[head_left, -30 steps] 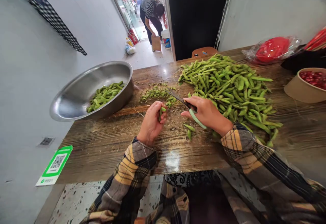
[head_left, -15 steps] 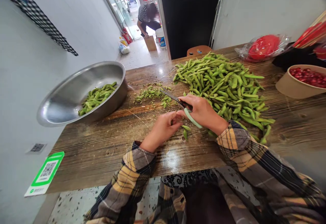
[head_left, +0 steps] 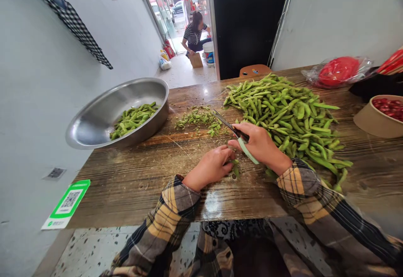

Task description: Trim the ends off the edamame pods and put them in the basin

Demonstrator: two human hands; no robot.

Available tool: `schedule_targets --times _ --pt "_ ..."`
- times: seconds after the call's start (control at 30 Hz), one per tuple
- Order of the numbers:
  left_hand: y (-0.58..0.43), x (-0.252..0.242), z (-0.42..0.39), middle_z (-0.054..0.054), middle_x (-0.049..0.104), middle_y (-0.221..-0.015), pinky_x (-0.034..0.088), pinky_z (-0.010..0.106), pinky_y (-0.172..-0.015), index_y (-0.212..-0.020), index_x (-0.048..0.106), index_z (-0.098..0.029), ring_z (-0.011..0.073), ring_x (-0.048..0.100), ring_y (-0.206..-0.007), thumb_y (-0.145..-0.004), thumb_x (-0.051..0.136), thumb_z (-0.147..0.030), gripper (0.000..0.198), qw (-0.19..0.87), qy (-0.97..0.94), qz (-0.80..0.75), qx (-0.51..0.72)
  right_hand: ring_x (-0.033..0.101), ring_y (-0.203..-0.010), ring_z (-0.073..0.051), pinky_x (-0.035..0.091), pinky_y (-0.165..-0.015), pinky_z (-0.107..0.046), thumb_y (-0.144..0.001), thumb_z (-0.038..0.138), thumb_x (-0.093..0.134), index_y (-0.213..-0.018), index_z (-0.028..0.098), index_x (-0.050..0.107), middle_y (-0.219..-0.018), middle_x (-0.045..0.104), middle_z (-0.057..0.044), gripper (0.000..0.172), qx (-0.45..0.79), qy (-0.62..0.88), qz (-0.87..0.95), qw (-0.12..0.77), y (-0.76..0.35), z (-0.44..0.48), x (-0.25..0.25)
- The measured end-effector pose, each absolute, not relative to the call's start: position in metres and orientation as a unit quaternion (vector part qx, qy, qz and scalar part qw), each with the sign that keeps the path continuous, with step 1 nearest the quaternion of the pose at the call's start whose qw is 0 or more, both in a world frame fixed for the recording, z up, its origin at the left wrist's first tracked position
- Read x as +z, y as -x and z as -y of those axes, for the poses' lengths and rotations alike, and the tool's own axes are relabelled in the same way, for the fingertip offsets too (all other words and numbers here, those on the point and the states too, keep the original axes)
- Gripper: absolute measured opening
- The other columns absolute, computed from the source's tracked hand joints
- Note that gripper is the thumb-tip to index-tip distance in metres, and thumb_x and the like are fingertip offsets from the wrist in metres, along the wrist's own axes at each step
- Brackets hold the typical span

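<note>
My right hand (head_left: 258,146) grips scissors (head_left: 234,133) with pale green handles, blades pointing up and left over the wooden table (head_left: 132,180). My left hand (head_left: 211,167) lies just left of it, fingers curled down onto loose green bean pods (head_left: 234,168) on the table beside the right hand. A big heap of green bean pods (head_left: 283,113) lies right behind my right hand. A small pile of cut pod tips (head_left: 197,117) sits ahead of both hands.
A steel bowl (head_left: 94,121) with trimmed pods (head_left: 134,117) stands at the table's left. A brown bowl of red fruit (head_left: 379,115) and a red bagged item (head_left: 338,70) sit at the right. A person (head_left: 195,35) crouches in the far doorway by a bucket.
My left hand, which held a pod up a second ago, has moved right and down onto the loose pods beside the scissors hand. The right hand stayed put.
</note>
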State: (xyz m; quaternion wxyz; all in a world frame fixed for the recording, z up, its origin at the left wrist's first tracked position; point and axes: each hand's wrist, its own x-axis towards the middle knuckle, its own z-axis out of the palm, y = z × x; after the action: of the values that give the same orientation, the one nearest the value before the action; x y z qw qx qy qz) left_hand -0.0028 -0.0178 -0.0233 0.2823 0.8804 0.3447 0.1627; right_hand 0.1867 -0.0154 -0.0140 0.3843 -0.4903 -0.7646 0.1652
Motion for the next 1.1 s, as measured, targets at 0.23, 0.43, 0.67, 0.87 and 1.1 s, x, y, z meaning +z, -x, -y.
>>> schedule_targets --times 0.23,0.43,0.67,0.87,1.1 --pt "0.011 -0.013 0.008 0.002 0.059 -0.078 0.040 0.024 -0.066 -0.085 0.061 -0.014 0.0118 0.051 -0.071 -0.074 0.068 -0.023 0.016 0.522 -0.675 -0.399 0.337 0.064 -0.083 -0.024 0.051 -0.075 -0.036 -0.081 0.039 0.068 -0.113 0.021 0.064 -0.092 0.068 -0.008 0.036 0.150 0.480 0.763 0.406 -0.187 0.013 -0.019" --pt "0.017 -0.013 0.007 -0.002 0.057 -0.066 0.030 0.021 -0.051 -0.096 0.071 -0.015 0.0065 0.039 -0.052 -0.076 0.070 -0.031 0.026 0.591 -0.567 -0.427 0.384 0.064 -0.086 -0.024 0.051 -0.078 -0.038 -0.081 0.039 0.068 -0.114 0.019 0.064 -0.096 0.068 -0.009 0.038 0.137 0.479 0.764 0.410 -0.187 0.013 -0.019" --pt "0.011 -0.018 0.005 0.004 0.066 -0.077 0.042 0.027 -0.070 -0.081 0.072 -0.016 0.0154 0.057 -0.073 -0.080 0.064 -0.022 0.009 0.362 -0.748 -0.443 0.336 0.064 -0.087 -0.025 0.050 -0.078 -0.038 -0.082 0.041 0.067 -0.113 0.019 0.064 -0.098 0.067 -0.010 0.038 0.129 0.502 0.752 0.407 -0.188 0.012 -0.018" --pt "0.008 -0.025 0.010 0.004 0.057 -0.079 0.040 0.028 -0.067 -0.089 0.072 -0.022 0.0171 0.054 -0.072 -0.079 0.063 -0.019 0.014 0.202 -0.848 -0.449 0.198 0.063 -0.084 -0.023 0.050 -0.076 -0.035 -0.083 0.037 0.066 -0.114 0.017 0.064 -0.095 0.066 -0.009 0.037 0.150 0.497 0.763 0.385 -0.186 0.013 -0.018" --pt "0.013 -0.016 0.004 0.002 0.057 -0.075 0.039 0.025 -0.064 -0.082 0.065 -0.015 0.0131 0.051 -0.069 -0.080 0.062 -0.021 0.007 0.360 -0.761 -0.433 0.322 0.061 -0.084 -0.023 0.049 -0.075 -0.034 -0.082 0.036 0.067 -0.113 0.015 0.064 -0.093 0.064 -0.008 0.038 0.158 0.488 0.767 0.386 -0.185 0.014 -0.017"
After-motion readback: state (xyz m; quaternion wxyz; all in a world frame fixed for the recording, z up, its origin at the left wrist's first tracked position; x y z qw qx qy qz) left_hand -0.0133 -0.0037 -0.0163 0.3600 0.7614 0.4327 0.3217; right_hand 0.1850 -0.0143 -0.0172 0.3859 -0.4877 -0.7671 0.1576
